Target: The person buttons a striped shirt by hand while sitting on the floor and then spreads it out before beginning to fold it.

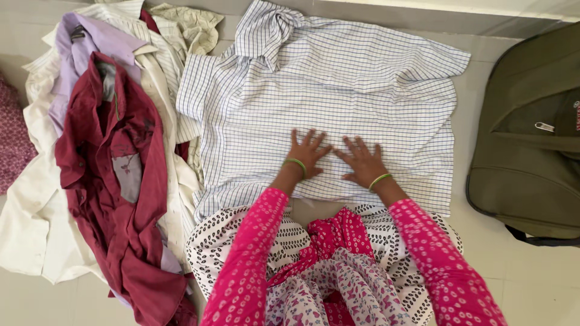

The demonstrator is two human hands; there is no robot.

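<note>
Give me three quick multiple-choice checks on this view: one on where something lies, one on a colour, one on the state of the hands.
1. Where does the olive bag lie relative to the checked shirt?
A. on its right
B. on its left
C. on top of it

2. What colour is the topmost shirt on the clothes pile?
A. yellow
B. dark red
C. black

3. How are the left hand and right hand placed?
A. clenched in fists
B. lifted in the air
C. flat, fingers spread, on the checked shirt

Key: 1 A, the bag sits at the frame's right edge; 2 B, maroon fabric lies uppermost; 3 C, both palms press the cloth.
</note>
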